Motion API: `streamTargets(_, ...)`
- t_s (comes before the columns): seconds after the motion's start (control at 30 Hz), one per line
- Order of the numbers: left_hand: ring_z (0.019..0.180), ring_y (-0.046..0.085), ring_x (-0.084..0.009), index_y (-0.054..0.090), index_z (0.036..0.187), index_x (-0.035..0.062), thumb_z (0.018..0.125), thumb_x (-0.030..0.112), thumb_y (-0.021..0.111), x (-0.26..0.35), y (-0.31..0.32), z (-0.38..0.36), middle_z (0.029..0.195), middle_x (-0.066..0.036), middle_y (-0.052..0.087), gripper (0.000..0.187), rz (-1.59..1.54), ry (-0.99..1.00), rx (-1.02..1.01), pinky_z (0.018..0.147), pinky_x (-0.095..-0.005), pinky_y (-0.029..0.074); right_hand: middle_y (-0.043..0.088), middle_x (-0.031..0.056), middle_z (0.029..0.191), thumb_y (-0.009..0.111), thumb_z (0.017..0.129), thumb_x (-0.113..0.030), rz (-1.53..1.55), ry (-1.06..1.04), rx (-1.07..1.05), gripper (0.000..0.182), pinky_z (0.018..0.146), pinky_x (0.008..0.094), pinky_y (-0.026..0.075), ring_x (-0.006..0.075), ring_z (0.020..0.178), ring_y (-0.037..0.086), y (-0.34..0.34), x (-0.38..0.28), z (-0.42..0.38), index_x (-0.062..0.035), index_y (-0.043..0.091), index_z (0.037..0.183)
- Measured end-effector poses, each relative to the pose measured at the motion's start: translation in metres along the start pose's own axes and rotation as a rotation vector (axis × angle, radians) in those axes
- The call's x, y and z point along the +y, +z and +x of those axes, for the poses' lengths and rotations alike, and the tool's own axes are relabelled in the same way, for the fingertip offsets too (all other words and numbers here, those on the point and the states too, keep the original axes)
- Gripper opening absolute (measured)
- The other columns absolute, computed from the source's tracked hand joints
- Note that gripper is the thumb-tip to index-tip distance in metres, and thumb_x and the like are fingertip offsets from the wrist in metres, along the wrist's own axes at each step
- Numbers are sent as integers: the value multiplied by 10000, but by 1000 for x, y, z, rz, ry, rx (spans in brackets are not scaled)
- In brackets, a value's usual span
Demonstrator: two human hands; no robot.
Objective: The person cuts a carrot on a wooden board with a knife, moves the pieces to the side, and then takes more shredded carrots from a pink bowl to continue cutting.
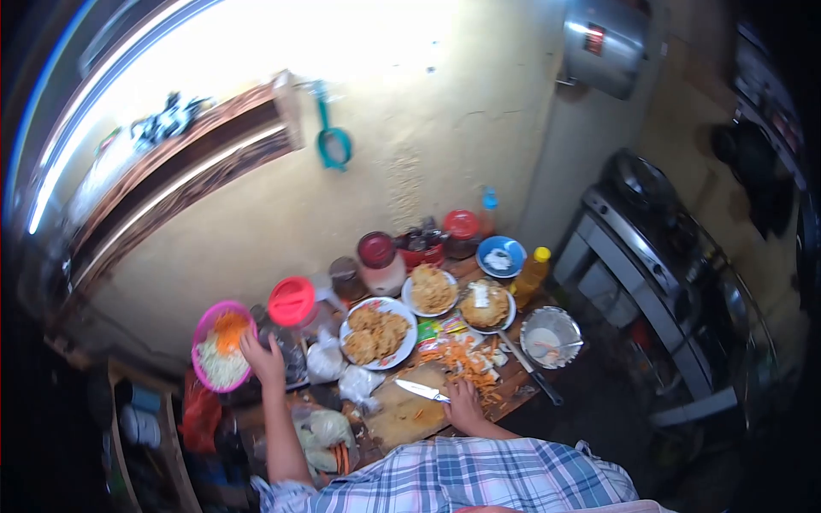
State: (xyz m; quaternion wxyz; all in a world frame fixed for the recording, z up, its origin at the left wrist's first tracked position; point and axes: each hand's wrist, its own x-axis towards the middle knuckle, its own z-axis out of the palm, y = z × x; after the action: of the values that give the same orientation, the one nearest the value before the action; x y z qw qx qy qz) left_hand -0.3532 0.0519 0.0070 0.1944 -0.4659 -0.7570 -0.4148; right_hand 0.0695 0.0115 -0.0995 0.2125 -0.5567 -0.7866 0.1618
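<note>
My left hand [263,359] is at the right rim of a pink basin [199,369], fingers apart, with no object visible in it. Shredded cabbage [221,362] and grated carrot [230,332] lie in that basin. My right hand [464,407] is closed around the handle of a knife [421,391]. The blade points left above a wooden cutting board [395,421], which has a few orange scraps on it. Carrot peelings [473,366] are heaped just beyond my right hand. Clear plastic bags [359,385] lie at the board's left edge.
Plates of fried food [376,333] stand behind the board. A long-handled utensil [534,376] juts past the table's right edge near a metal bowl [551,337]. Jars [381,263] and an oil bottle [534,272] line the back. A stove [637,227] stands at right.
</note>
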Motion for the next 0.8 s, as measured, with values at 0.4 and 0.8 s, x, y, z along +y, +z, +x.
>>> streamTargets(0.4,875,542,-326,537,1002,-4,738,12,635,187,-5,-213,914,-154,559,282,-571,264,-482,797,-407,428,563,141,1013,624,790,-102,180,-161,216,234,877,413,461,329,1013,539,-59,67,-104,-24,597,1009)
streamTargets(0.8,803,603,-263,505,930,57,750,603,653,398,78,-314,805,-87,579,594,-1340,-1717,-1527,808,-434,509,666,199,928,637,797,-305,187,1073,-70,339,775,447,514,314,865,661,-51,225,-448,-67,635,1039)
